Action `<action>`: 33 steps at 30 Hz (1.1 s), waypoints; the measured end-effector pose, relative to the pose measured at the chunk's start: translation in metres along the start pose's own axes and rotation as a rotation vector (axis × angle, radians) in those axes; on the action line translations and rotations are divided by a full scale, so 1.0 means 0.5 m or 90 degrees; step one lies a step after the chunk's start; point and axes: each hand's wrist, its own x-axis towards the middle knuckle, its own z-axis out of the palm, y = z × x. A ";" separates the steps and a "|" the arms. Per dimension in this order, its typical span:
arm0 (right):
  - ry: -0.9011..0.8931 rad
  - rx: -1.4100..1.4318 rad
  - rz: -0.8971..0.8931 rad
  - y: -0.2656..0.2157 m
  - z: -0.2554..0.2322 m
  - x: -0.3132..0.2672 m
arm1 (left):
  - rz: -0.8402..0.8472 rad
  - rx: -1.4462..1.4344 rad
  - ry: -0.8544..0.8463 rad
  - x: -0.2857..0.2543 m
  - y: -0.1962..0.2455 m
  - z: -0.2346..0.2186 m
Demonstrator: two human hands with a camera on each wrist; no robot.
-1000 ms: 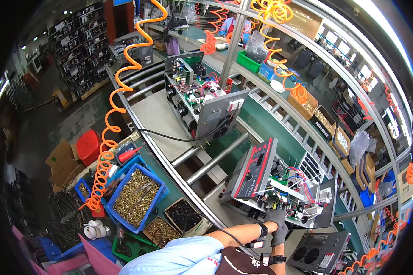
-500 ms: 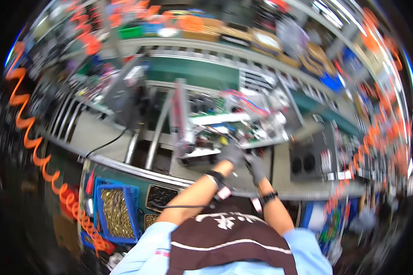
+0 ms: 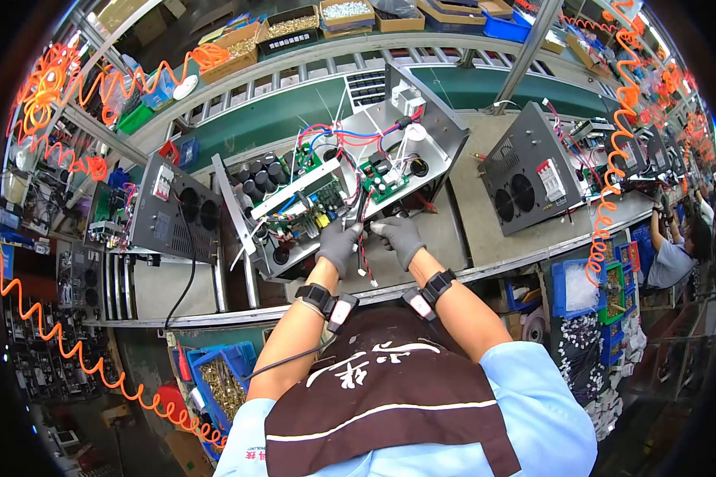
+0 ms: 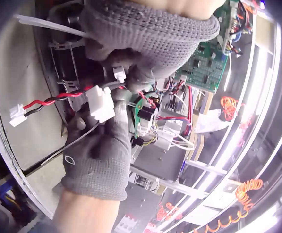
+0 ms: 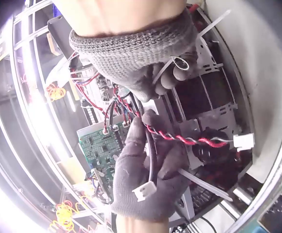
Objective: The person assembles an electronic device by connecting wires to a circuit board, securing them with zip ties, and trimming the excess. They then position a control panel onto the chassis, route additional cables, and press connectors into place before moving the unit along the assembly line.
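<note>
The twisted wire [image 5: 179, 139] and black cable [image 5: 152, 158] run between your hands, at the near side of the opened unit [image 3: 298, 190]. The head view shows wire ends hanging just below your fingers, but the grip is too small to read there. The right wrist view shows it: your left hand [image 5: 148, 177] pinches the wires between thumb and forefinger, with one tie [image 5: 206, 185] poking out beneath. Your right hand [image 3: 402, 237], close beside the left, has its fingers curled around another tie [image 5: 213, 24].

Only the head view takes in the surroundings. The rail [image 3: 485, 276] runs on your side of both hands, under your forearms. A gap lies right of your right hand before the fan box [image 3: 525, 187]; another box [image 3: 155, 215] stands left of your left hand, near the unit's end.
</note>
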 end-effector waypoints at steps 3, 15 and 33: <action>0.011 -0.051 -0.003 -0.009 0.005 0.007 | -0.053 -0.040 -0.024 -0.003 0.004 -0.008; -0.066 -0.136 0.010 -0.015 -0.002 0.026 | 0.025 0.072 -0.018 -0.017 0.000 -0.005; -0.181 0.032 0.046 -0.018 -0.004 0.029 | -0.094 -0.201 0.040 -0.055 0.017 0.021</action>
